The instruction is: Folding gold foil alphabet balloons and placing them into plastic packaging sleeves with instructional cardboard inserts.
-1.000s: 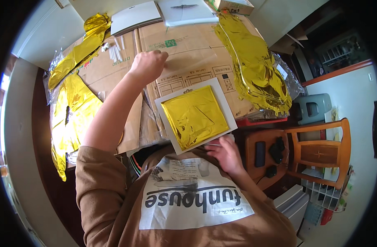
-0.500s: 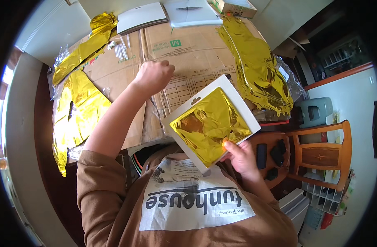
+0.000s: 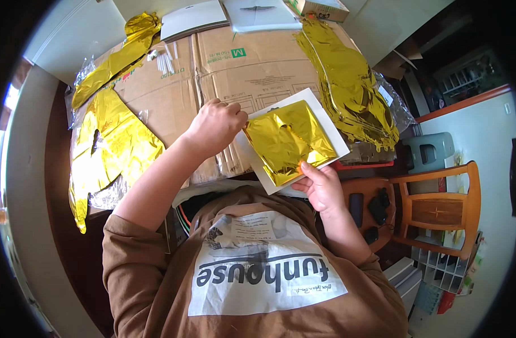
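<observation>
My right hand (image 3: 321,188) grips a white square card (image 3: 341,147) by its near right edge, thumb on top. Lying on that card is a folded gold foil balloon (image 3: 291,138), creased and shiny, pressed down by the thumb. My left hand (image 3: 217,127) is closed, fingers curled, right at the left corner of the folded foil. Whether its fingertips pinch that corner is hidden by the hand itself. Both hands are over the near part of a flattened cardboard box (image 3: 224,79) covering the table.
Flat gold foil pieces lie at the far left (image 3: 114,67), near left (image 3: 117,138) and right (image 3: 348,79). White straws (image 3: 165,62) rest beside the far-left foil. White flat packs (image 3: 195,21) and a small box (image 3: 324,10) line the back. A wooden chair (image 3: 438,211) stands to the right.
My left hand has moved nearer and to the right, up to the foil's corner. My right hand has raised the card away from my body and tilted it.
</observation>
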`<state>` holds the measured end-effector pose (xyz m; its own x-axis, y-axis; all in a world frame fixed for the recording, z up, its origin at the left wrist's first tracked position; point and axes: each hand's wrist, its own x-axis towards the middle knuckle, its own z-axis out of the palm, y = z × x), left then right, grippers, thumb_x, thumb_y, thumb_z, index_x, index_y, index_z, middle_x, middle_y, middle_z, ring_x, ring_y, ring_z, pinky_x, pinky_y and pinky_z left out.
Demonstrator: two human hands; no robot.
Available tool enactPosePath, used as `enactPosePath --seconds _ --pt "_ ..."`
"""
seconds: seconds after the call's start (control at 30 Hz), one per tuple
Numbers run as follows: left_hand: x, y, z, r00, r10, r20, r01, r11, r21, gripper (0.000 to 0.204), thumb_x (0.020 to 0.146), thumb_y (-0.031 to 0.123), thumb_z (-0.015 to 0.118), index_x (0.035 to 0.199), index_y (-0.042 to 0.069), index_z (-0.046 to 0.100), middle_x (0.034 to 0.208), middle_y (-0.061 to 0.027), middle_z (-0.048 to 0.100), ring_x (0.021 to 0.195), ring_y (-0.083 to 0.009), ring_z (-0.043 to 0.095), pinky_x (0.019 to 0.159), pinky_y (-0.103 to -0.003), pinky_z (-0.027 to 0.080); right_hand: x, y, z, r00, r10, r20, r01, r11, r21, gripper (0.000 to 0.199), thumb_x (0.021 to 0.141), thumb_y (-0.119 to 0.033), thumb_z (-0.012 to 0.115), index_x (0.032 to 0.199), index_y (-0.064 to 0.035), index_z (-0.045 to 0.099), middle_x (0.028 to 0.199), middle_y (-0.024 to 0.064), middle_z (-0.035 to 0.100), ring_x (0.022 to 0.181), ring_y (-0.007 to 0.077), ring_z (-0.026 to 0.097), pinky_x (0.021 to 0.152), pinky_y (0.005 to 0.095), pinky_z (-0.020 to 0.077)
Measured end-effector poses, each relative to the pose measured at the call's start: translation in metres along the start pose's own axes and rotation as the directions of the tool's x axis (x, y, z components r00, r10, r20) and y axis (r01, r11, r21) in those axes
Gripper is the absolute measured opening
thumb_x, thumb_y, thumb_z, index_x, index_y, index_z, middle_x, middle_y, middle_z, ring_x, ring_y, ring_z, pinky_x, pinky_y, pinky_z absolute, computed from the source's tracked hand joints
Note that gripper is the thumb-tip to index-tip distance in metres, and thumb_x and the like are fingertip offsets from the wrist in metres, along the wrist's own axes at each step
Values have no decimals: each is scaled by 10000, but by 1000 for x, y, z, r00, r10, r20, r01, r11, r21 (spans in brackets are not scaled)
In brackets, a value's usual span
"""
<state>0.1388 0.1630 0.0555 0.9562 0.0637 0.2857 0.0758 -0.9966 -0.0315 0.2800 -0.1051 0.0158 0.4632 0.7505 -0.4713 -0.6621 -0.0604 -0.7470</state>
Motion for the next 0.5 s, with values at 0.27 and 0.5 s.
enactPosePath --seconds 0.27,0.5 --pt "17 -11 24 990 -43 -132 22 987 -160 106 796 116 692 849 54 623 886 -81 669 864 -301 686 795 -413 546 -1 12 -7 1000 17 -5 -17 1000 5 295 956 -197 680 1186 -27 609 1013 77 707 812 209 733 676 343 620" --pt "34 -10 20 979 -72 190 85 994 -61 159 811 208 663 830 51 643 846 -123 679 776 -311 692 745 -408 562 -3 12 -13 1000 -9 -12 9 999 34 290 958 -189 675 1179 -14 606 1011 93 709 828 211 736 689 349 634"
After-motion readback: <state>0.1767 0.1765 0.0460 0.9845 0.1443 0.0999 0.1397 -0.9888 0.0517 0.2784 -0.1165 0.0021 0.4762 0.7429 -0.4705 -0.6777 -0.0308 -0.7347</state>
